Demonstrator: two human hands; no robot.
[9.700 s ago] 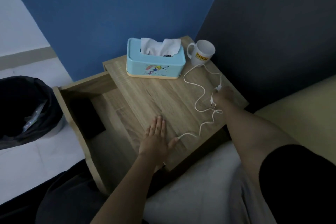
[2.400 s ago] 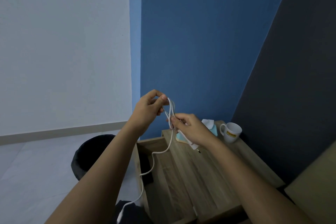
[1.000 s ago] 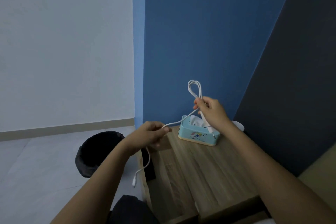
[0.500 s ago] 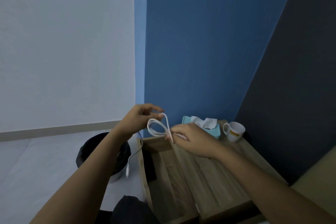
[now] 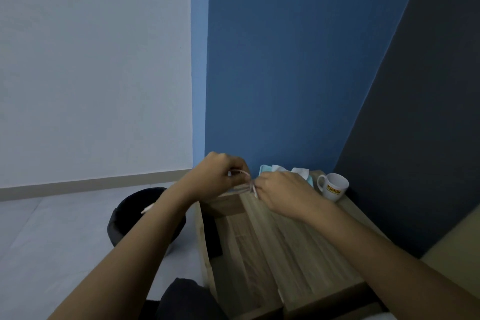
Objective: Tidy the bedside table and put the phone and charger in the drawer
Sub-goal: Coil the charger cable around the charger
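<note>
The white charger cable (image 5: 242,181) is bunched into small loops between the two hands, held in the air above the back left corner of the bedside table (image 5: 306,241), just over the far end of the open drawer (image 5: 233,247). The left hand (image 5: 220,179) is closed around one side of the loops, and the right hand (image 5: 283,193) pinches the other side, with a short white end poking down beside its fingers. Motion blur hides how many turns there are, and a white tip (image 5: 147,208) shows by the left forearm, probably the cable's loose end.

The drawer stands pulled out along the left edge of the table, and a dark flat thing (image 5: 214,236) lies against its left wall; it may be the phone, but I cannot tell for sure. At the back edge of the tabletop sit a blue tissue box (image 5: 265,169), mostly hidden by the right hand, and a white mug (image 5: 335,187) near the back right corner. A black bin (image 5: 124,221) stands on the floor left of the drawer.

The step in hand looks like coiling the cable. Next, the bundle needs securing so it does not spring open, then lowering into the drawer and shutting it.
</note>
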